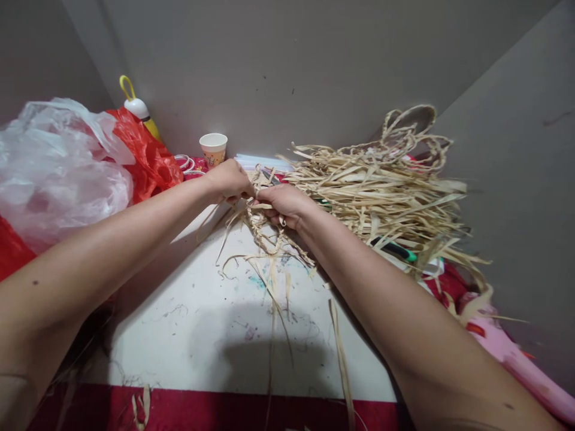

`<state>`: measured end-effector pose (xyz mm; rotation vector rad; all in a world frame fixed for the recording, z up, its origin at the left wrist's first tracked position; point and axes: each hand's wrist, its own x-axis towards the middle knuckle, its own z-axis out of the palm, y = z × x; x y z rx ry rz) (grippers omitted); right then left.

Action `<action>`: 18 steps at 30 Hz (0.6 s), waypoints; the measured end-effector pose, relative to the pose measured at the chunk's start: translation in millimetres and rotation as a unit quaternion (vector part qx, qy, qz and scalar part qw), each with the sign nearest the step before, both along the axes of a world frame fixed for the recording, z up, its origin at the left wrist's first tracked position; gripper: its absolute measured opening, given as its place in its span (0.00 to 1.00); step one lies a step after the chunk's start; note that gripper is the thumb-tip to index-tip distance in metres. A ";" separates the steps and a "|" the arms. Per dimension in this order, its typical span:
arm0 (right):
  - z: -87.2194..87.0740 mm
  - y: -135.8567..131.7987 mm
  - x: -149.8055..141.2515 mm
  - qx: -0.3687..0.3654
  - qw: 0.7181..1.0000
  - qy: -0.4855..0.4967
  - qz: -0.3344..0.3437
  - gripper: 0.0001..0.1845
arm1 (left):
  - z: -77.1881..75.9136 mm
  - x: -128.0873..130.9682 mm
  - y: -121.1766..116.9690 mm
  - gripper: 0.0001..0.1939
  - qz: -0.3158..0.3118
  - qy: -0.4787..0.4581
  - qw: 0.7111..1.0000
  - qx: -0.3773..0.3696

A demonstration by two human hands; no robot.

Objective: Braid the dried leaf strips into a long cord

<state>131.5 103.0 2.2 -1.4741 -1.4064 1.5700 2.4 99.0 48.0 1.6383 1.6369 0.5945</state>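
Observation:
Both arms reach forward over a white board, and my hands meet near its far edge. My left hand (230, 181) is closed, its fingers pinching dried straw strands. Touching it, my right hand (287, 203) is closed on the same straw, thumb laid toward the left fingers. Below the hands hangs a straw braid (258, 230), with loose ends spreading onto the board. The exact spot where the fingers grip is partly hidden. A large heap of dried straw strips (381, 191) lies right of my right hand, with a coiled straw braid (415, 140) on top.
The white board (179, 335) rests on a red cloth (179, 410). A paper cup (213, 149), a yellow-and-white bottle (139, 111) and plastic bags (63, 173) stand at the back left. A green-and-black tool handle (398, 249) pokes from the heap. Grey walls close in behind.

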 end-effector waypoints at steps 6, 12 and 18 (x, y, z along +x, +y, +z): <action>1.2 2.3 8.3 -0.094 0.987 0.127 -0.004 0.09 | -9.4 7.9 -15.4 0.06 0.006 0.033 0.996 0.086; -7.6 7.9 12.1 -0.104 0.979 0.173 0.003 0.08 | -30.4 11.9 -36.0 0.13 -0.050 0.183 0.954 0.231; -9.7 6.7 9.7 -0.099 0.982 0.158 0.003 0.13 | -26.9 13.1 -59.1 0.16 -0.127 0.257 0.936 0.207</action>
